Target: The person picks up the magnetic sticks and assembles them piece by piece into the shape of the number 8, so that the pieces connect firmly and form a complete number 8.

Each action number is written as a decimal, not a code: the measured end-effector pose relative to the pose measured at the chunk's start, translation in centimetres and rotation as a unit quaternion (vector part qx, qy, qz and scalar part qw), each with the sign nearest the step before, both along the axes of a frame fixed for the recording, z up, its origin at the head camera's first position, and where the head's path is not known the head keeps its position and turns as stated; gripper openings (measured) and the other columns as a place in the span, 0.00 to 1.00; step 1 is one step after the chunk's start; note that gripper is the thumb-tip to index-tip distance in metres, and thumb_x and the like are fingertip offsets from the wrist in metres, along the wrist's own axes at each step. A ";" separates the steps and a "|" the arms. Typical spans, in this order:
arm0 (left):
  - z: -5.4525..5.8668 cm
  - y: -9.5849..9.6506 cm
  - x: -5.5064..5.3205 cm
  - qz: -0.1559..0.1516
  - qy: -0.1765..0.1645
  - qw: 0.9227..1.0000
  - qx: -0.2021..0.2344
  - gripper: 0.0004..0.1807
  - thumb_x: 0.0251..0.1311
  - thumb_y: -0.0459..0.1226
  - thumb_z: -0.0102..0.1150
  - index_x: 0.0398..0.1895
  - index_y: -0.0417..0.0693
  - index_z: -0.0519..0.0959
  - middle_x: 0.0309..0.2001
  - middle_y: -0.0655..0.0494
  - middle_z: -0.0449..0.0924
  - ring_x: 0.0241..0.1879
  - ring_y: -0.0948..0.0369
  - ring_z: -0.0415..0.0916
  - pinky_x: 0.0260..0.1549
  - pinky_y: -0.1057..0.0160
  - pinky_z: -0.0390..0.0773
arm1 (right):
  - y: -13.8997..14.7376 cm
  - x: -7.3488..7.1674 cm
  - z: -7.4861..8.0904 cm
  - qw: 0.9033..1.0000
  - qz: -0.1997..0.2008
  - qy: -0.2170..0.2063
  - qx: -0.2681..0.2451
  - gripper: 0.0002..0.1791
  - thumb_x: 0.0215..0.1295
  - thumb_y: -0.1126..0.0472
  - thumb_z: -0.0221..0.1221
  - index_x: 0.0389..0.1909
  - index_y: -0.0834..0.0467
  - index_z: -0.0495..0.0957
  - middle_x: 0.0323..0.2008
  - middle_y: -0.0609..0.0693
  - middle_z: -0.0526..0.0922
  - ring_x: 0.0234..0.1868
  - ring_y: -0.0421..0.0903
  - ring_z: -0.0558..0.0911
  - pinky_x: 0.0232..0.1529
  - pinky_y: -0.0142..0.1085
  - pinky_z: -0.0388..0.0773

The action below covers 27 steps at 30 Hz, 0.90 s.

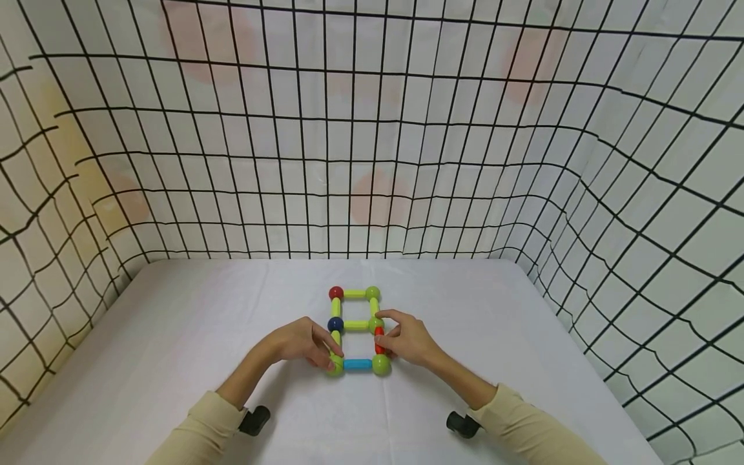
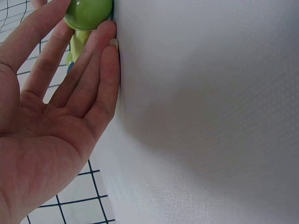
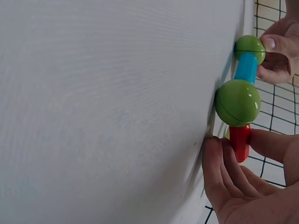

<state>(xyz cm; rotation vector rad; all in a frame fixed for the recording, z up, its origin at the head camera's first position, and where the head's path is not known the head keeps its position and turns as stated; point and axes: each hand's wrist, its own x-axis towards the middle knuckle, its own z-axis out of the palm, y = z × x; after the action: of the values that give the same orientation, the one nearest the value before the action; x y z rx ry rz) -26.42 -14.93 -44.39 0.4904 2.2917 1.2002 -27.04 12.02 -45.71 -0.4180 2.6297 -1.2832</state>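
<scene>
Balls and rods joined into two stacked squares lie on the white table. My left hand (image 1: 299, 342) pinches the green ball (image 2: 88, 13) at the near left corner, its thumb showing on that ball in the right wrist view. With thumb and fingers on opposite sides, my right hand (image 1: 411, 340) pinches the red rod (image 3: 239, 143) along the right side. A blue rod (image 1: 357, 364) links the two near green balls, the right one (image 1: 381, 365) untouched. Beyond are a dark blue ball (image 1: 335, 324), a red ball (image 1: 336, 293) and yellow-green rods (image 1: 354, 294).
The white cloth-covered table (image 1: 203, 310) surrounds the joined pieces. A black grid net (image 1: 354, 161) over white sheeting stands along the back and both sides. Dark wrist cameras (image 1: 254, 420) sit below both sleeves.
</scene>
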 end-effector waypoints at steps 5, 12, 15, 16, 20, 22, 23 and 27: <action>0.1 0.0 0.1 -0.001 0.000 1.000 0.002 0.11 0.52 0.35 0.75 0.40 0.48 0.90 0.33 0.53 0.90 0.31 0.64 0.79 0.34 0.66 0.79 | 0.0 -0.1 -0.3 1.000 -0.002 -0.001 0.010 0.28 0.64 0.60 0.66 0.65 0.55 0.73 0.30 0.50 0.89 0.25 0.43 0.84 0.32 0.33 0.81; 0.1 0.0 0.1 0.001 -0.001 1.000 0.005 0.11 0.51 0.35 0.75 0.40 0.48 0.90 0.33 0.51 0.90 0.31 0.64 0.78 0.33 0.65 0.79 | -0.1 -0.3 -0.4 1.000 -0.003 -0.001 0.012 0.28 0.64 0.60 0.67 0.65 0.53 0.73 0.29 0.48 0.88 0.25 0.42 0.83 0.32 0.33 0.81; 0.2 0.0 0.1 0.002 -0.001 1.000 0.004 0.11 0.51 0.35 0.76 0.40 0.48 0.90 0.33 0.51 0.90 0.30 0.64 0.78 0.33 0.65 0.78 | -0.1 -0.3 -0.4 1.000 -0.005 -0.005 0.013 0.28 0.64 0.60 0.67 0.65 0.53 0.72 0.28 0.48 0.88 0.25 0.42 0.83 0.32 0.34 0.81; 0.2 0.0 0.1 0.002 0.000 1.000 0.004 0.11 0.51 0.35 0.75 0.40 0.48 0.90 0.33 0.52 0.90 0.30 0.64 0.78 0.33 0.65 0.79 | -0.1 -0.3 -0.4 1.000 -0.007 -0.008 0.014 0.28 0.64 0.60 0.67 0.65 0.53 0.71 0.28 0.48 0.88 0.25 0.42 0.83 0.32 0.34 0.81; 0.3 0.1 0.2 0.000 0.001 1.000 0.003 0.11 0.51 0.35 0.75 0.40 0.48 0.90 0.33 0.52 0.90 0.30 0.64 0.78 0.33 0.65 0.79 | -0.2 -0.3 -0.4 1.000 -0.014 -0.018 0.018 0.28 0.64 0.60 0.67 0.64 0.51 0.70 0.27 0.48 0.87 0.25 0.42 0.82 0.31 0.34 0.81; 0.3 0.1 0.2 -0.001 0.003 1.000 0.003 0.11 0.52 0.35 0.75 0.40 0.48 0.90 0.33 0.52 0.90 0.30 0.63 0.78 0.33 0.65 0.79 | -0.2 -0.2 -0.4 1.000 -0.013 -0.020 0.020 0.28 0.64 0.60 0.67 0.64 0.51 0.70 0.27 0.48 0.87 0.25 0.42 0.82 0.31 0.34 0.81; 0.3 0.1 0.2 -0.001 0.003 1.000 0.003 0.11 0.52 0.35 0.75 0.40 0.48 0.90 0.33 0.52 0.90 0.30 0.63 0.78 0.33 0.65 0.79 | -0.2 -0.2 -0.4 1.000 -0.012 -0.020 0.021 0.28 0.65 0.60 0.67 0.64 0.51 0.69 0.27 0.48 0.87 0.25 0.42 0.82 0.31 0.34 0.81; 0.3 0.1 0.2 0.000 0.004 1.000 0.002 0.11 0.51 0.35 0.75 0.40 0.48 0.90 0.32 0.52 0.90 0.30 0.64 0.78 0.33 0.65 0.78 | -0.2 -0.2 -0.3 1.000 -0.008 -0.020 0.022 0.29 0.65 0.60 0.66 0.65 0.51 0.69 0.28 0.48 0.86 0.25 0.42 0.82 0.32 0.34 0.81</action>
<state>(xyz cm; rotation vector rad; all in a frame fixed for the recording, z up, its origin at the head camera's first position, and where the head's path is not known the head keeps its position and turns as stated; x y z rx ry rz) -26.22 -14.79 -44.13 0.4983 2.2961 1.2046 -27.23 11.81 -46.00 -0.3616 2.6285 -1.2235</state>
